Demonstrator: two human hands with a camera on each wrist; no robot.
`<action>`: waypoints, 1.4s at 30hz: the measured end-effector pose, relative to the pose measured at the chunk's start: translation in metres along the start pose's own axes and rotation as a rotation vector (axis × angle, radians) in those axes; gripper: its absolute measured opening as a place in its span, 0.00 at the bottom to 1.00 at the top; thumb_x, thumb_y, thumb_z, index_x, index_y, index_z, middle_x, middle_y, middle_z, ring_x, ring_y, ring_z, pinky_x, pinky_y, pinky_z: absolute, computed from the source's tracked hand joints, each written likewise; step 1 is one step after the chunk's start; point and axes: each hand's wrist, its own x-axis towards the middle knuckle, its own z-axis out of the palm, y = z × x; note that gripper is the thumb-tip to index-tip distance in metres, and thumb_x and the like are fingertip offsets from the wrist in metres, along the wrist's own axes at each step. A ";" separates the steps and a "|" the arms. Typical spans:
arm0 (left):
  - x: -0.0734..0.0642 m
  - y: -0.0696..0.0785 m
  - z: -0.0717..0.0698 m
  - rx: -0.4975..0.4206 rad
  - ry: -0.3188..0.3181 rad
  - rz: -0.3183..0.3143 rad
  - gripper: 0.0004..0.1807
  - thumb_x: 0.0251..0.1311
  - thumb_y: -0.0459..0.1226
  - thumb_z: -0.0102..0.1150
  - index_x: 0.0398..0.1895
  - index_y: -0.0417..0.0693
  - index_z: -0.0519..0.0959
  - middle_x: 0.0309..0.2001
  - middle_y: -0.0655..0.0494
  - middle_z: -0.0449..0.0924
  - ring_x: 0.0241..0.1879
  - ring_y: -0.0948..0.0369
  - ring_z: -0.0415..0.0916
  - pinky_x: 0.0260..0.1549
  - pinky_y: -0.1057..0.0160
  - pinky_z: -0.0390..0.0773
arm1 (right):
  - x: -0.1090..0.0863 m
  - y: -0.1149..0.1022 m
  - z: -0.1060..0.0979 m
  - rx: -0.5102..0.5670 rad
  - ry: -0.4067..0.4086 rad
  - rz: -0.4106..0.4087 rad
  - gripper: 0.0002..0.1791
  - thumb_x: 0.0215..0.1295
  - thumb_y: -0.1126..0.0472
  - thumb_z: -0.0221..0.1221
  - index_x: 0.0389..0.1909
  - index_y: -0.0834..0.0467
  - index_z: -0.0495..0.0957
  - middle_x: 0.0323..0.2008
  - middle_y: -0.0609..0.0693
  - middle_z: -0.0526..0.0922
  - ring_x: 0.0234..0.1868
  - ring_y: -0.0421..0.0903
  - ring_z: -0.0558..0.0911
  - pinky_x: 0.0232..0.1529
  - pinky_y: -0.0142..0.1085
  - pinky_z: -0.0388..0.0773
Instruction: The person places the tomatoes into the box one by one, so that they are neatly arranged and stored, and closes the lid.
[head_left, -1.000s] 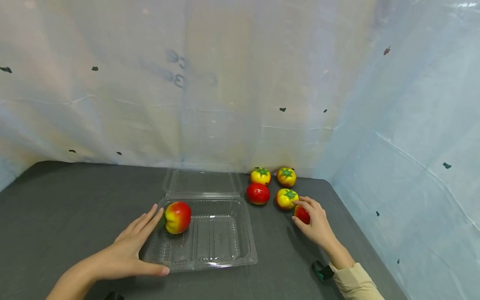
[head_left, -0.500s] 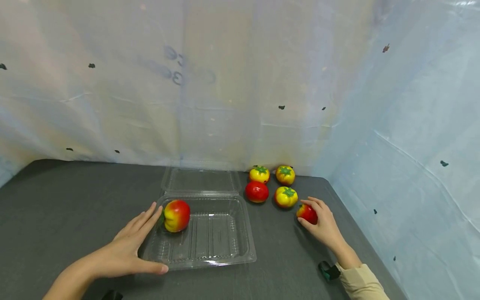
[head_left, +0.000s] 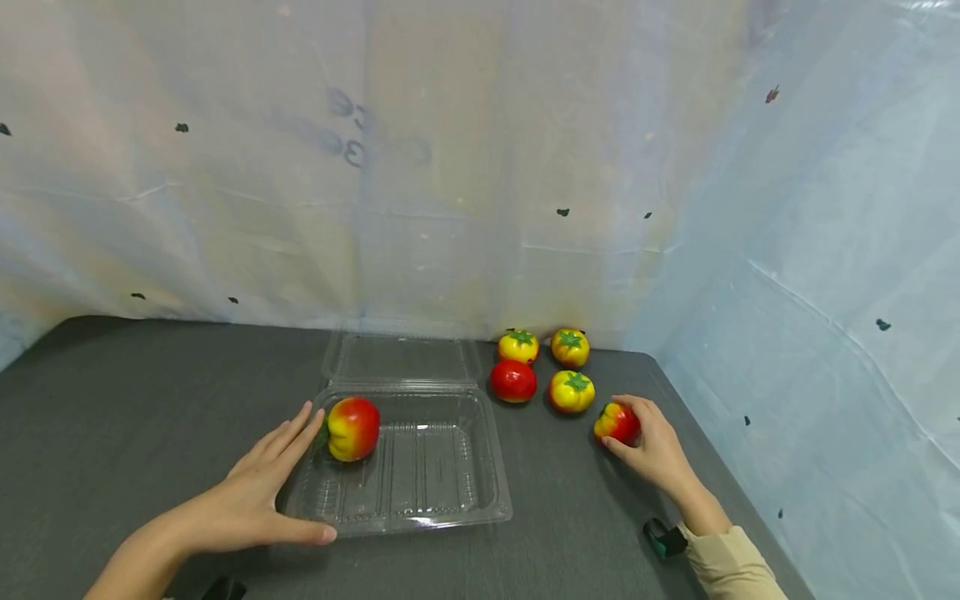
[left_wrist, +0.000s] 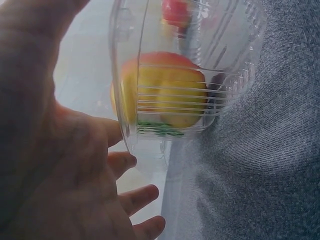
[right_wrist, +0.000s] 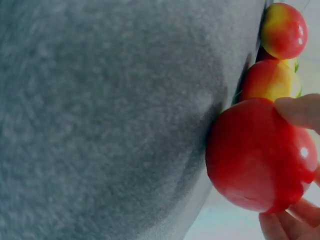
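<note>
A clear plastic clamshell box (head_left: 435, 475) lies with its lid folded back on the dark table. Inside, at its left side, sits one red-and-yellow fruit (head_left: 356, 429) with a green leafy top. My left hand (head_left: 251, 508) spreads along the box's left edge, fingers straight; in the left wrist view its fingertips (left_wrist: 122, 162) lie at the rim. At the right, my right hand (head_left: 656, 446) holds another red-and-yellow fruit (head_left: 617, 423) between thumb and fingers. Its smooth red underside (right_wrist: 257, 157) shows large in the right wrist view, close to the table surface.
Several similar fruits stand between the box and the right hand: a yellow one (head_left: 572, 392), a red one (head_left: 513, 382) and two yellow ones at the back, one (head_left: 518, 346) left of the other (head_left: 570, 347). Pale plastic sheeting (head_left: 450, 167) hangs behind and at the right.
My right hand has moved slightly right and turned the fruit, showing more of its yellow side, apart from the yellow fruit beside it. The left hand and the box have stayed put.
</note>
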 end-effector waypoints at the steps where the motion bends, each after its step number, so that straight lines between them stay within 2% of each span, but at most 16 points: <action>1: 0.000 0.000 0.000 -0.004 0.001 0.001 0.66 0.42 0.55 0.73 0.78 0.60 0.35 0.77 0.44 0.30 0.69 0.29 0.37 0.48 0.19 0.44 | 0.000 0.000 -0.001 0.000 -0.006 0.013 0.32 0.52 0.64 0.69 0.59 0.65 0.70 0.55 0.66 0.73 0.53 0.62 0.74 0.48 0.57 0.76; 6: -0.001 0.002 0.001 -0.009 0.004 0.015 0.66 0.42 0.55 0.73 0.78 0.61 0.35 0.77 0.46 0.30 0.69 0.28 0.37 0.48 0.19 0.45 | -0.003 -0.001 -0.007 -0.022 -0.036 0.057 0.31 0.53 0.62 0.70 0.58 0.63 0.71 0.53 0.67 0.73 0.51 0.62 0.75 0.48 0.57 0.75; 10: -0.001 0.005 0.003 -0.017 0.000 0.019 0.66 0.42 0.57 0.72 0.78 0.61 0.36 0.78 0.47 0.30 0.69 0.29 0.37 0.47 0.19 0.45 | -0.007 -0.002 -0.013 -0.032 -0.060 0.083 0.31 0.52 0.60 0.71 0.57 0.61 0.73 0.50 0.64 0.76 0.46 0.58 0.76 0.44 0.52 0.78; 16: 0.001 0.007 0.004 -0.037 -0.007 0.001 0.66 0.41 0.57 0.72 0.77 0.64 0.35 0.78 0.48 0.29 0.70 0.29 0.35 0.47 0.18 0.42 | -0.005 -0.003 -0.020 0.012 -0.025 0.107 0.31 0.51 0.56 0.72 0.56 0.59 0.74 0.48 0.58 0.78 0.43 0.52 0.78 0.41 0.47 0.80; 25: -0.002 0.002 0.002 -0.036 -0.008 0.004 0.66 0.43 0.56 0.72 0.77 0.62 0.35 0.77 0.46 0.29 0.69 0.28 0.36 0.47 0.18 0.44 | 0.005 -0.010 -0.014 0.071 0.046 -0.012 0.33 0.50 0.58 0.73 0.58 0.58 0.72 0.52 0.55 0.76 0.47 0.51 0.79 0.43 0.42 0.82; 29: -0.003 0.001 -0.001 -0.030 -0.003 0.006 0.66 0.42 0.56 0.72 0.77 0.62 0.35 0.77 0.45 0.29 0.69 0.28 0.36 0.47 0.18 0.44 | 0.010 -0.016 -0.012 0.102 0.076 -0.048 0.34 0.50 0.58 0.73 0.59 0.56 0.72 0.53 0.53 0.76 0.47 0.49 0.79 0.45 0.44 0.82; 33: -0.002 0.000 -0.001 -0.018 0.003 0.012 0.66 0.42 0.56 0.72 0.77 0.62 0.35 0.77 0.45 0.30 0.69 0.29 0.37 0.47 0.19 0.45 | 0.015 -0.023 -0.013 0.125 0.079 -0.068 0.34 0.51 0.58 0.72 0.60 0.55 0.71 0.54 0.51 0.75 0.49 0.49 0.78 0.46 0.46 0.81; 42: -0.001 -0.001 -0.002 -0.028 -0.015 0.015 0.65 0.44 0.55 0.72 0.77 0.61 0.35 0.77 0.43 0.30 0.69 0.28 0.37 0.46 0.18 0.46 | 0.020 -0.045 -0.020 0.206 0.063 -0.078 0.34 0.52 0.56 0.72 0.61 0.50 0.70 0.56 0.48 0.75 0.53 0.47 0.78 0.49 0.43 0.80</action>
